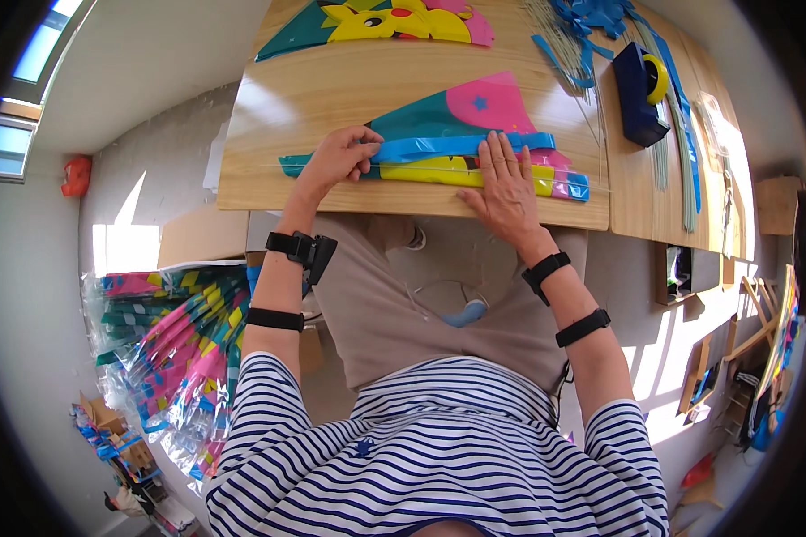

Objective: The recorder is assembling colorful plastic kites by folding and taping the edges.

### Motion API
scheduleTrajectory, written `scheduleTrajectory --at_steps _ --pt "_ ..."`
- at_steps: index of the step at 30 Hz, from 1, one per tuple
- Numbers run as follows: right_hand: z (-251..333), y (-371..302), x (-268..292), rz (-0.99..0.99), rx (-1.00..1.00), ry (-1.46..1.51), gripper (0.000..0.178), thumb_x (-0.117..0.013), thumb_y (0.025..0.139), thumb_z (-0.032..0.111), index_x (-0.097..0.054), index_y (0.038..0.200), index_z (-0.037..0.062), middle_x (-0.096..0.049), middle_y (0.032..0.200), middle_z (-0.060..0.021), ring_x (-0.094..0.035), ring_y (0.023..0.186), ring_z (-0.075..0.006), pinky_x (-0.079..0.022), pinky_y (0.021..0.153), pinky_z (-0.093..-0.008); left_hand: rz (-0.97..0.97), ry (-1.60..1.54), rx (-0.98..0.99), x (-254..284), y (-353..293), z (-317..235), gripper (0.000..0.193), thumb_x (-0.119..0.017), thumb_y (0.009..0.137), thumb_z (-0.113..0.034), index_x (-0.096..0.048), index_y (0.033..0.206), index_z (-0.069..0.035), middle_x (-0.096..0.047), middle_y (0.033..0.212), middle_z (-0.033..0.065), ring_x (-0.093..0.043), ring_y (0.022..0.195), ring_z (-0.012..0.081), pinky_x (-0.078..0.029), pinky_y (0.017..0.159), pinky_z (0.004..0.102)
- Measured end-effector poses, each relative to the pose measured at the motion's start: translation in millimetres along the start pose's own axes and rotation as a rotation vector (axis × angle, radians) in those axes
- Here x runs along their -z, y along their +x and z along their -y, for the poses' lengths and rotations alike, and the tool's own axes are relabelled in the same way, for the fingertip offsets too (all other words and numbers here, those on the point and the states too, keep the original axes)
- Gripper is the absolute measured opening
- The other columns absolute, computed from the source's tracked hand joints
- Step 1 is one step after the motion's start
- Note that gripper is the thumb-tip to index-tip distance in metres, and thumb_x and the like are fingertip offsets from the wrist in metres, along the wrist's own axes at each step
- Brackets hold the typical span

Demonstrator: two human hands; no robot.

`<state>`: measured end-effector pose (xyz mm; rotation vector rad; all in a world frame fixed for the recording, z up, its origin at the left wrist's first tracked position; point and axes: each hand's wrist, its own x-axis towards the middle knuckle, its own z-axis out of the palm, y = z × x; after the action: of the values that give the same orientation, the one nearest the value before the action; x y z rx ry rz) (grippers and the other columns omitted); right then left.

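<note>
A colourful plastic sheet [412,120] in teal, pink and yellow, shaped like a kite panel, lies near the table's front edge. Across it runs a blue plastic strip [430,146], slightly raised and wavy in the middle. My left hand [342,161] is closed, pinching the strip's left end between thumb and fingers. Flat over the strip's right part and the sheet's yellow near edge rests my right hand [508,186], fingers stretched out. A thin pale rod [568,185] passes along the sheet's near edge, partly hidden by my hands.
Farther back lies another printed sheet [403,25]. To the right stand a dark blue tape dispenser [638,98] with a yellow roll, and bundles of thin sticks [560,55] among blue strips [600,16]. More printed sheets [175,336] hang low at my left beside a cardboard box [201,234].
</note>
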<state>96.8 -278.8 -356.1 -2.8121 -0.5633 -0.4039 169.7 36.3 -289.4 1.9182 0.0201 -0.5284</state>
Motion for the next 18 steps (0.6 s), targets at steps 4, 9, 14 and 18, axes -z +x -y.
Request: scheduleTrajectory --at_steps 4,9,14,18 --pt "0 0 -1 -0.004 0.0 0.007 0.088 -0.058 0.095 0.06 -0.041 0.152 -0.0043 -0.035 0.163 -0.0225 -0.027 0.155 -0.0348 -0.011 0.127 -0.0562 0.061 0.033 0.007 7 7 6 0.018 -0.071 0.095 -0.017 -0.07 0.107 -0.003 -0.062 0.073 0.0011 -0.055 0.057 0.0061 -0.046 0.052 0.0215" --pt "1 0 2 0.002 -0.002 0.01 0.088 -0.059 0.095 0.059 -0.041 0.152 -0.0044 -0.035 0.163 -0.0223 -0.027 0.155 -0.0348 -0.011 0.127 -0.0561 0.1 0.02 -0.011 7 11 8 0.016 -0.069 0.098 -0.017 -0.069 0.109 -0.005 -0.061 0.075 -0.0003 -0.055 0.058 0.0049 -0.046 0.053 0.0199" --pt "1 0 1 -0.003 0.0 0.01 0.088 -0.059 0.094 0.059 -0.041 0.153 -0.0043 -0.035 0.163 -0.0222 -0.027 0.155 -0.0348 -0.011 0.127 -0.0559 0.177 0.015 0.093 13 13 0 0.019 -0.065 0.101 -0.02 -0.068 0.113 -0.005 -0.064 0.074 0.0006 -0.056 0.055 0.0054 -0.046 0.052 0.0193" --pt "0 -1 1 -0.003 -0.003 0.012 0.088 -0.059 0.095 0.059 -0.041 0.153 -0.0043 -0.034 0.163 -0.0222 -0.027 0.155 -0.0349 -0.011 0.127 -0.0559 0.257 -0.012 0.104 14 12 -7 0.022 -0.061 0.102 -0.028 -0.068 0.11 -0.009 -0.066 0.071 0.0005 -0.059 0.05 0.0053 -0.043 0.047 0.0202"
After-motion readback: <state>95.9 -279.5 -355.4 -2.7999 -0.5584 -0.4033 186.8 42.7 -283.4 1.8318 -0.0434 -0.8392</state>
